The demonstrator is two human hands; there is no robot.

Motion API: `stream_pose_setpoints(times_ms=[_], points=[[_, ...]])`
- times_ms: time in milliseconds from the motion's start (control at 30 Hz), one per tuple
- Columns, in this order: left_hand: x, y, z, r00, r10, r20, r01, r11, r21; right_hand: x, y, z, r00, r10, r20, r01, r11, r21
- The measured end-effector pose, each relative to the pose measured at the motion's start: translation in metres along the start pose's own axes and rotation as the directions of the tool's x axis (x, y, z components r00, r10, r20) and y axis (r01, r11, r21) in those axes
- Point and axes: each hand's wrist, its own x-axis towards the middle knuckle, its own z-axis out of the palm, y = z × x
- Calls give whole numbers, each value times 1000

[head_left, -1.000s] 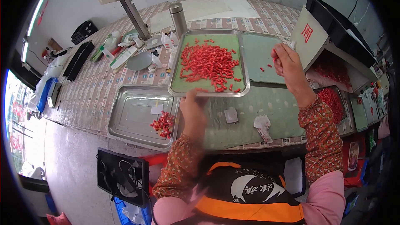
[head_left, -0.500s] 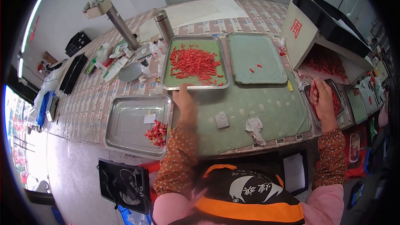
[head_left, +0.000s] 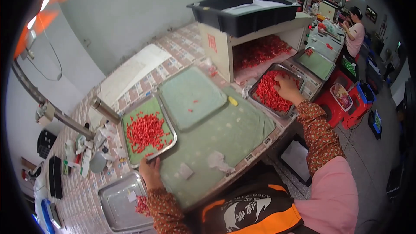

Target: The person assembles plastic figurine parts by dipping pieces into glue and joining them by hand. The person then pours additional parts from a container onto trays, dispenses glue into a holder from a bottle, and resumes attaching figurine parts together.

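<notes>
My left hand point(head_left: 150, 173) is closed on the near rim of a metal tray point(head_left: 173, 144), thumb along the edge. Small red pieces point(head_left: 146, 132) lie heaped on the green cloth inside that tray. Over at the right, my right hand point(head_left: 287, 87) is down in a dark tray point(head_left: 255, 98) full of the same kind of small red pieces point(head_left: 271, 93). Its fingers bend into the heap, and the fingertips are partly hidden. What exactly the pieces are is too small to tell. Beside the left tray, a tray lined with pale green cloth point(head_left: 190, 91) holds a few red pieces.
Behind the dark tray stands a white box point(head_left: 217, 56) with red pieces inside and a black bin point(head_left: 242, 21) on top. An emptier metal tray point(head_left: 113, 203) is at lower left. A steel flask point(head_left: 105, 109) leans in view beyond the left tray. Another person point(head_left: 356, 34) works far right.
The view has swung to the right. My right hand, earlier a raised fist above the dark tray, has gone down into its red pieces. My left hand stays at the metal tray's near rim.
</notes>
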Motion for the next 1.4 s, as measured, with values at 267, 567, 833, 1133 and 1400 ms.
stream_pose_setpoints(times_ms=[267,567,833,1133,1400], points=[[-13,15,-28,971,-230,72,208,950,232,81,-34,-117,821,570,-43,-228,396,889],[-62,26,-18,968,-239,72,227,964,139,211,-62,-138,701,678,221,-447,177,877],[-100,48,-29,970,-158,187,145,986,80,241,-78,-114,571,820,41,-216,102,971],[-125,63,-13,946,-106,306,88,993,75,221,-53,-120,459,884,-95,177,14,984],[-140,68,29,885,-102,455,113,994,3,141,-80,-191,668,744,0,-29,26,999]])
